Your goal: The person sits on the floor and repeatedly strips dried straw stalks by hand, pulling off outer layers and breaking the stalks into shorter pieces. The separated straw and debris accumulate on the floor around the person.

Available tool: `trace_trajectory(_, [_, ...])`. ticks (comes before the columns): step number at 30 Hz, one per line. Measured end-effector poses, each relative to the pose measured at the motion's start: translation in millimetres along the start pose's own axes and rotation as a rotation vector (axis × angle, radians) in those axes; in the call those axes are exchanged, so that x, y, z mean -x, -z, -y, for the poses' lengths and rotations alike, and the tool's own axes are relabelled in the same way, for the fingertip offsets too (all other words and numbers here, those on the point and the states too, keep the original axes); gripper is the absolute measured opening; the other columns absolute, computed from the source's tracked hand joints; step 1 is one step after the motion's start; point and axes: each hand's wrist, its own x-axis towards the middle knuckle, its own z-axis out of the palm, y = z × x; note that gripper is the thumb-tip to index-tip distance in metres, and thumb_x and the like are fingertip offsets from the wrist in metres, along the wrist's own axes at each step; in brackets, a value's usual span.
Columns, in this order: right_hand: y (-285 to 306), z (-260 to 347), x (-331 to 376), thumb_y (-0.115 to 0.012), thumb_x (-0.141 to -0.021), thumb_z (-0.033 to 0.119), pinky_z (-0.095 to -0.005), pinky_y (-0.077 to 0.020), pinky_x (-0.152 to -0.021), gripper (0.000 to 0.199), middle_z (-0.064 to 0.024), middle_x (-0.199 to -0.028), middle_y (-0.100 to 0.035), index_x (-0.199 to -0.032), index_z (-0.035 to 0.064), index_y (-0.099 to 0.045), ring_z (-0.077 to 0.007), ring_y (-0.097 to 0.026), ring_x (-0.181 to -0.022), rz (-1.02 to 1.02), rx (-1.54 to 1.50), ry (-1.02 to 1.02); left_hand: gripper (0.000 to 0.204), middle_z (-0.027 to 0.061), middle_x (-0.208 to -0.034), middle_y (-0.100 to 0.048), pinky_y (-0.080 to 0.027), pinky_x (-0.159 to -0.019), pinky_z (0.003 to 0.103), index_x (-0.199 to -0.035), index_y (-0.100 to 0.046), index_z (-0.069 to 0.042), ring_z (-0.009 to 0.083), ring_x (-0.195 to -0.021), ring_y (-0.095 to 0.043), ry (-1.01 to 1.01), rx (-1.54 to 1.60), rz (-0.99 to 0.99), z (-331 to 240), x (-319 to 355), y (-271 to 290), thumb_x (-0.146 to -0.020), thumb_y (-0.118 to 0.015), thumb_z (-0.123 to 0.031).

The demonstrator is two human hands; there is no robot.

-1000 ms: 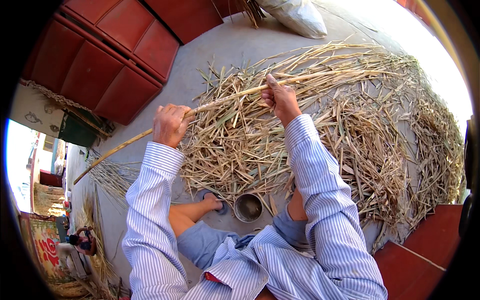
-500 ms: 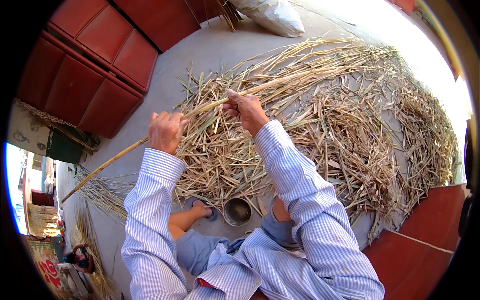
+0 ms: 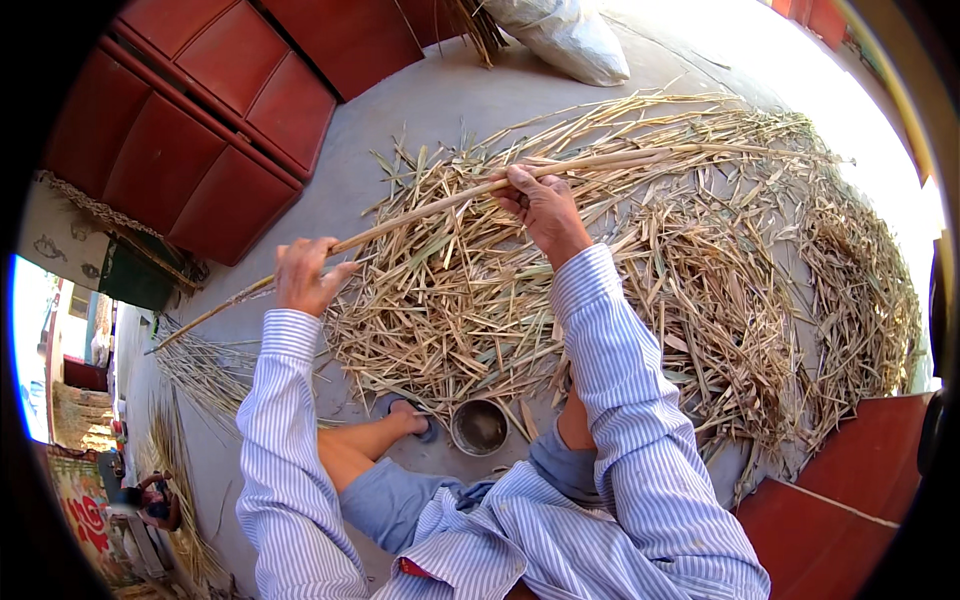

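A long, dry, pale stalk, like a reed or cane, slants across in front of me, low at left and higher at right. My left hand has its fingers curled over the stalk's left part, while the thumb sticks out away from it. Farther right, my right hand pinches the same stalk between thumb and fingers. Both hands hang above a wide heap of dry leaves and husk strips. The stalk's far right end runs out over the straw and is hard to pick out.
Between my feet stands a round metal bowl. Thin bare stalks lie on the floor at left. Red padded furniture stands at upper left, a white sack at the top, a red panel at lower right. Another person shows at lower left.
My right hand has moved a little right and away. My left hand's thumb has come away from the stalk, and its fingers have loosened. The whole view has shifted slightly.
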Motion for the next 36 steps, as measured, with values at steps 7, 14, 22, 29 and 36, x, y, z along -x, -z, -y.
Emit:
trace_trajectory(7, [-21,-7,21,-0.062,-0.093,0.013,-0.0265,-0.0591,-0.076,0.015,-0.0103,-0.1,-0.069,-0.106,0.0042,-0.06,-0.0171,-0.068,-0.088,0.041,0.001,-0.072,0.026,0.0095,-0.073,-0.066,-0.044,-0.065,0.035,-0.091,-0.07,-0.005,0.0198,-0.065,-0.06,0.226,0.559,0.137,-70,-41,-39,-0.079,-0.076,-0.027])
trace_trajectory(14, [-9,3,25,-0.064,-0.091,0.01,-0.0259,-0.0596,-0.074,0.017,-0.0115,-0.098,-0.067,-0.104,0.0002,-0.061,-0.0184,-0.069,-0.085,-0.027,0.042,-0.119,0.022,0.0035,-0.072,-0.066,-0.042,-0.053,0.017,-0.087,-0.063,-0.003,0.0052,-0.059,-0.055,0.668,1.276,-0.113,-29,-49,-46,-0.086,-0.075,-0.022])
trace_trajectory(22, [7,-1,16,-0.065,-0.089,0.007,-0.0253,-0.0601,-0.07,0.016,-0.0108,-0.094,-0.069,-0.103,0.0024,-0.058,-0.0185,-0.069,-0.084,-0.059,-0.032,-0.083,0.015,0.0025,-0.076,-0.063,-0.032,-0.043,0.019,-0.094,-0.062,-0.005,0.0047,-0.053,-0.047,0.781,1.654,-0.486,61,-36,-2,-0.093,-0.065,-0.02])
trace_trajectory(29, [16,0,12,-0.064,-0.09,0.008,-0.0243,-0.0596,-0.07,0.017,-0.0104,-0.093,-0.068,-0.105,0.0017,-0.057,-0.0178,-0.069,-0.083,-0.059,-0.014,-0.092,0.02,0.0117,-0.082,-0.068,-0.048,-0.065,0.037,-0.092,-0.067,-0.005,0.0261,-0.071,-0.063,0.093,-0.04,-0.289,38,-38,7,-0.084,-0.071,-0.022])
trace_trajectory(36, [14,3,15,-0.063,-0.09,0.007,-0.0242,-0.0593,-0.067,0.017,-0.0098,-0.092,-0.068,-0.105,0.0027,-0.056,-0.0176,-0.069,-0.081,-0.07,-0.029,-0.089,0.041,0.0092,-0.078,-0.065,-0.045,-0.07,0.034,-0.095,-0.071,-0.004,0.019,-0.075,-0.06,0.253,0.719,0.331,-7,-27,-8,-0.085,-0.068,-0.044])
